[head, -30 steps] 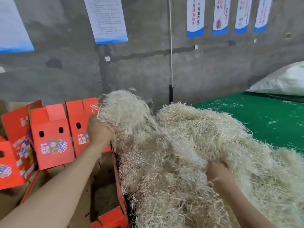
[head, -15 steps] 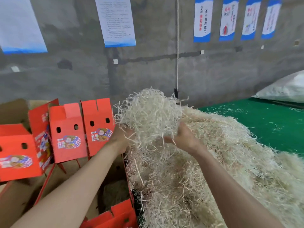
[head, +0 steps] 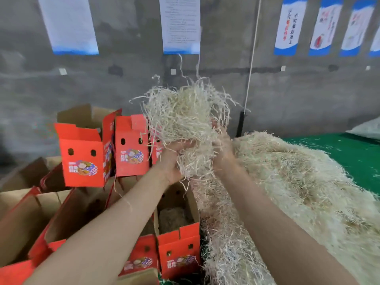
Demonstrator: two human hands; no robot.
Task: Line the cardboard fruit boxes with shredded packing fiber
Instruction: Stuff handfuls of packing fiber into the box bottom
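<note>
Straw-coloured and wispy, the clump of fiber (head: 185, 118) is up in the air around the middle of the view, held by both hands, with loose strands sticking out every which way. The left hand (head: 173, 162) cups it from underneath, fingers curled into the strands. The right hand (head: 223, 151) grips it from the right side, fingers half buried so you can't see them all. Right below the wrists is an open box (head: 178, 249), red outside and plain cardboard inside, and there's already a bit of fiber lying at its bottom. Just to the right of that box the big pile (head: 298, 192) of the same stuff sprawls over a green surface (head: 353, 153) and spills down its edge. Behind the left arm stand more red boxes (head: 82, 157), flaps up, with round holes and a cartoon label on the front. Further back it's a grey wall (head: 287, 95) with posters (head: 181, 25) stuck on it and a white cord (head: 251, 58) hanging down.
</note>
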